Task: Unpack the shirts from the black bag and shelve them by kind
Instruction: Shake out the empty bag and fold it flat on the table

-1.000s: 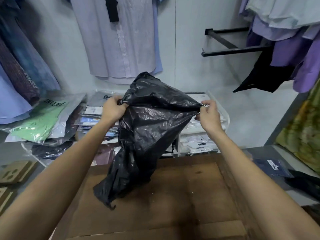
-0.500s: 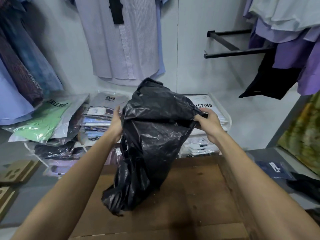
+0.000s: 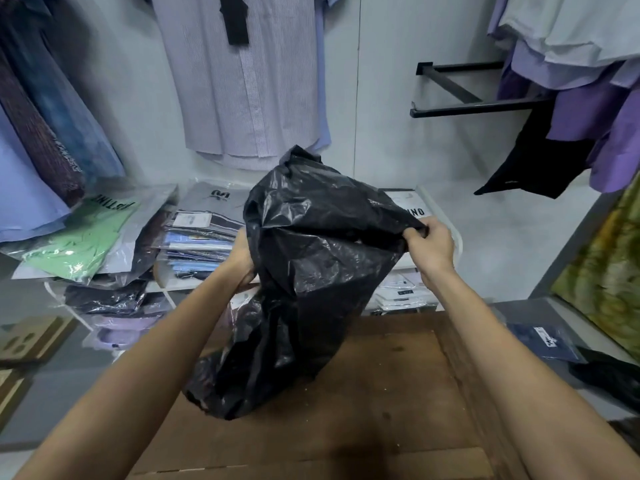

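Observation:
A crumpled black plastic bag (image 3: pixel 311 271) hangs in the air above a brown wooden table (image 3: pixel 363 410), its lower end drooping onto the wood. My left hand (image 3: pixel 242 261) grips the bag's left edge, with its fingers hidden behind the plastic. My right hand (image 3: pixel 433 244) pinches the bag's upper right corner. The bag looks limp; I cannot see what is inside it. Behind the bag, a white shelf unit (image 3: pixel 446 216) holds stacks of packaged folded shirts (image 3: pixel 197 247).
A green shirt in clear wrap (image 3: pixel 83 237) leans on the left stack. Shirts hang on the wall (image 3: pixel 249 81) and on a black rail (image 3: pixel 467 109) at right. A dark blue packet (image 3: pixel 543 344) lies on the grey ledge at right.
My left hand has dropped lower along the bag's left edge. The bag has bunched up and shifted slightly right, while my right hand keeps its pinch on the corner.

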